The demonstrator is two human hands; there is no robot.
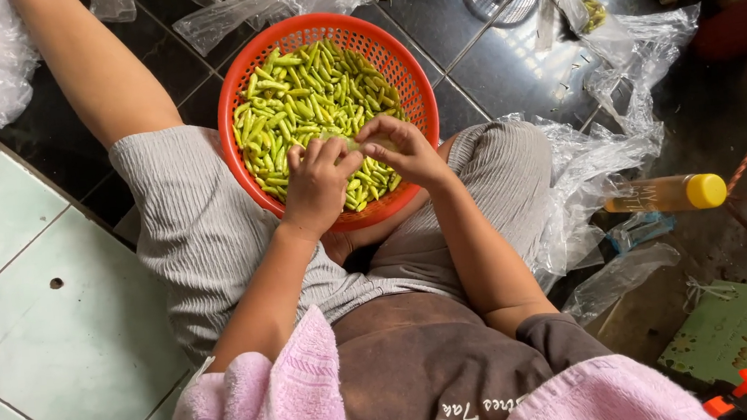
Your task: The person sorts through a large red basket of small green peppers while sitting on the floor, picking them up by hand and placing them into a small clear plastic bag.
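While a red basket [238,86] of green chilies [303,93] is rested on the lap at upper centre of the frame, both hands are kept at its lower edge. One pale green chili [378,144] is pinched by the right hand [404,148], and the left hand [316,183] is curled beside it, its grip closed; what is held there cannot be told. A yellow-capped bottle [669,194] is seen on the floor at right.

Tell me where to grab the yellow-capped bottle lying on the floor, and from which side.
Take the bottle around its amber body, from above. It lies flat on its side with the yellow cap pointing away from the person, so the long round barrel faces up for the fingers. Crumpled plastic bags crowd its base end; the middle looks clear.
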